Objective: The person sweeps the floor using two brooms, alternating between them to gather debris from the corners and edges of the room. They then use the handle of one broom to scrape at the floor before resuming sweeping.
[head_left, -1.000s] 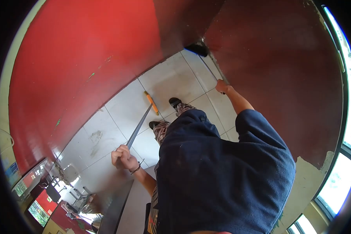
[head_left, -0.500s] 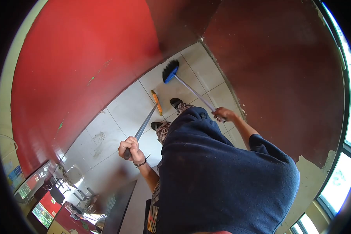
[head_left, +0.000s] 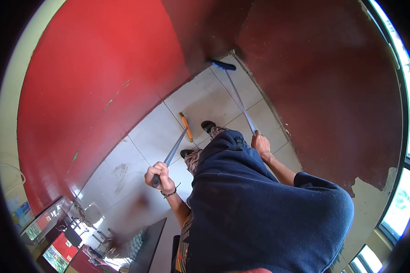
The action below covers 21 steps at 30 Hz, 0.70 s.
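Observation:
In the head view, my right hand is wrapped round the pole of a broom. The broom's blue head with dark bristles lies up in the corner where two walls meet the floor. My left hand grips the dark end of a grey pole. That pole runs down to an orange bar on the floor, just ahead of my shoes; whether it is a dustpan or a squeegee cannot be made out.
A bright red wall rises on the left and a dark red wall on the right. White floor tiles lie between them, with a grey smudge on the left. A dark-topped table and cluttered furniture stand at lower left.
The broom head has moved away from me and to the right, into the corner, and turned. My right hand has shifted its hold slightly. The orange-ended tool stays nearly in place.

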{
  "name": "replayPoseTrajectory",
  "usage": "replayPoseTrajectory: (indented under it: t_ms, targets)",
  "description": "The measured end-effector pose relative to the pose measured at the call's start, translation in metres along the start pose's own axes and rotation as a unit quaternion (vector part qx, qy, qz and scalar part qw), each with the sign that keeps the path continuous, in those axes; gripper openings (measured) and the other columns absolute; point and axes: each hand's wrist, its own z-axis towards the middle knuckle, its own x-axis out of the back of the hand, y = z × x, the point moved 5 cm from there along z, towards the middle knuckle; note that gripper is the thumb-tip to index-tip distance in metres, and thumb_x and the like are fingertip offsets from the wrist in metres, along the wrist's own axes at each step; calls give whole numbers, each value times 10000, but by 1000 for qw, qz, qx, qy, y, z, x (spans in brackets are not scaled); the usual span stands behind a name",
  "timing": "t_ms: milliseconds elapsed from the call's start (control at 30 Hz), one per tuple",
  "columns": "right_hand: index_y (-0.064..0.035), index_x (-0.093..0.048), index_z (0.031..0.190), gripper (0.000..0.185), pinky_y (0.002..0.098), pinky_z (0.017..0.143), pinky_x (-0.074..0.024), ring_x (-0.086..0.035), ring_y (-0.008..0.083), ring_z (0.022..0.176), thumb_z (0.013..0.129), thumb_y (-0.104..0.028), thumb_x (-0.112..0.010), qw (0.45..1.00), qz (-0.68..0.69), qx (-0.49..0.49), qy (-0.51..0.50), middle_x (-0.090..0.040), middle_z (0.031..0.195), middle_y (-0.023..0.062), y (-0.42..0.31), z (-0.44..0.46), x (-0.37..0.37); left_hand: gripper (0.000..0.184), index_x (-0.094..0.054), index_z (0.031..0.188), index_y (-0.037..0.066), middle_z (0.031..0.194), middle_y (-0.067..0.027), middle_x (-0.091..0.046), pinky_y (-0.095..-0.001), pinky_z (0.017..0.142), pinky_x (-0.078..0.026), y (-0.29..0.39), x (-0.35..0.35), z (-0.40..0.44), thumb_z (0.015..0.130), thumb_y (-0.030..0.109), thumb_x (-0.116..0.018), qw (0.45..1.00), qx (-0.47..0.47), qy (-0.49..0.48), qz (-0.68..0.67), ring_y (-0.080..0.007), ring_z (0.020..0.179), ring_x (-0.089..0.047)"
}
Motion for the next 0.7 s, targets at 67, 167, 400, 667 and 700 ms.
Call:
replayPoseTrajectory:
  t_ms: [67, 167, 400, 667, 700]
  targets:
    - [2, -492, 1114, 332, 471, 701, -476, -601, 388, 799, 850, -193, -438, 1000, -19, -10, 16, -601, 883, 242, 4, 10, -9, 171, -299, 586, 56, 437, -17, -327, -248, 409, -289, 0, 2, -2, 662, -29, -426, 1000, -7, -5, -3, -97, 386, -306]
    - [-5, -441, 1164, 350, 469, 677, -487, -601, 396, 787, 852, -163, -428, 997, -63, -24, 39, -586, 954, 237, 18, 34, -28, 204, -280, 601, 84, 460, 6, -278, -236, 422, -261, 3, 3, -2, 693, -35, -418, 1000, -13, -17, 9, -73, 397, -253]
    - [-27, -347, 1245, 474, 452, 567, -505, -611, 382, 720, 776, -70, -391, 997, 41, -64, -6, -578, 981, 260, 83, 146, -85, 211, -308, 612, 81, 481, -16, -338, -238, 430, -275, -2, 2, 0, 745, 3, -452, 999, 22, -42, 15, -85, 419, -300]
    - [-35, -419, 1179, 390, 391, 363, -441, -547, 247, 454, 793, -94, -418, 971, 163, -97, -146, -549, 671, 164, 71, 156, -75, 131, -519, 699, 5, 653, -27, -507, -237, 587, -370, -118, 32, -45, 795, 73, -575, 952, 236, -55, 188, -92, 637, -453]
    - [-35, -419, 1179, 390, 391, 363, -441, -547, 247, 454, 793, -94, -418, 970, 168, -97, -144, -549, 671, 164, 74, 152, -74, 147, -525, 700, 1, 672, -22, -512, -240, 622, -378, -159, 44, -64, 808, 84, -580, 941, 271, -50, 198, -90, 671, -454]
